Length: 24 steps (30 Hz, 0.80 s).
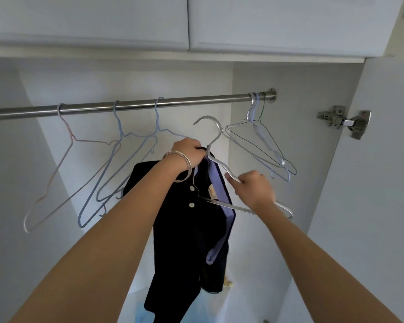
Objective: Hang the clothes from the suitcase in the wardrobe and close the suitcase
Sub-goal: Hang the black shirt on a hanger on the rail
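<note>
**Gripping collar and hanger just below the rail**

Pinching the neck of the dark shirt [187,220] at its collar, the left hand [189,152] is carrying the garment's weight, while the right hand [254,187] is curling its fingers round the sloping arm of the silver hanger [216,136].

Both are working just below the wardrobe rail [135,105], between the empty hangers crowding it to the left and the bunch near its right end.

The shirt is hanging limp and folding on itself, so it looks soft, light and liable to slide off smooth metal; the collar and shoulder seams are probably the firmest places to hold. The hanger is looking thin and stiff, best held by the neck under its hook, which is not yet over the rail.
</note>
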Each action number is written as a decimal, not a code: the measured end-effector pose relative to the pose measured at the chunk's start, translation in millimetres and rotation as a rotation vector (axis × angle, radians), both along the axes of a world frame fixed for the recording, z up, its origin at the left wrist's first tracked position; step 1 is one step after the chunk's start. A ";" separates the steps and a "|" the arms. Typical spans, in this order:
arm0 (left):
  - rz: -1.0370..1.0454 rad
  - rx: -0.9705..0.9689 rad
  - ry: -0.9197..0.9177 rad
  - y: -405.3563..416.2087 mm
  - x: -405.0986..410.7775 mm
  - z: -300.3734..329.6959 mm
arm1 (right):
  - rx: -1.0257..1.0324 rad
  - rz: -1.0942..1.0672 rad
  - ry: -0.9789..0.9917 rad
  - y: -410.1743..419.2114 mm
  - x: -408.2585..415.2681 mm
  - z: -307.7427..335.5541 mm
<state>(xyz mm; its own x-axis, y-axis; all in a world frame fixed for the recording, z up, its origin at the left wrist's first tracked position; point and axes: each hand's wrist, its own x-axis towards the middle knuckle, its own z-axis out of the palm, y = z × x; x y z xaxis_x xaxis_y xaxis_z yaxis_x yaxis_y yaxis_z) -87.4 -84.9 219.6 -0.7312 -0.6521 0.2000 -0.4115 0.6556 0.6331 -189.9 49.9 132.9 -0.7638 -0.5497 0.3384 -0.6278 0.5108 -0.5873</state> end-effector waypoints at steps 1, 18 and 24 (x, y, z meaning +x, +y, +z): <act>-0.038 0.024 -0.001 -0.8 0.1 1.2 | -0.026 0.003 -0.029 -0.1 -1.5 -1.3; -0.031 0.006 0.183 11.5 4.9 5.6 | 0.187 0.237 0.426 34.8 25.4 -23.3; -0.052 0.004 0.185 10.1 6.3 9.4 | 0.361 -0.117 -0.230 37.4 19.5 -71.0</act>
<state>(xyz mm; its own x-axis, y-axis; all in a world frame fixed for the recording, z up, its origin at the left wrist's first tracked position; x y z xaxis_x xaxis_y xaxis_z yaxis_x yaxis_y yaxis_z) -81.1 -74.8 228.9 -0.7150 -0.6156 0.3315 -0.2536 0.6702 0.6976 -170.5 87.3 61.9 -0.8611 -0.5064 -0.0459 -0.4270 0.7690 -0.4757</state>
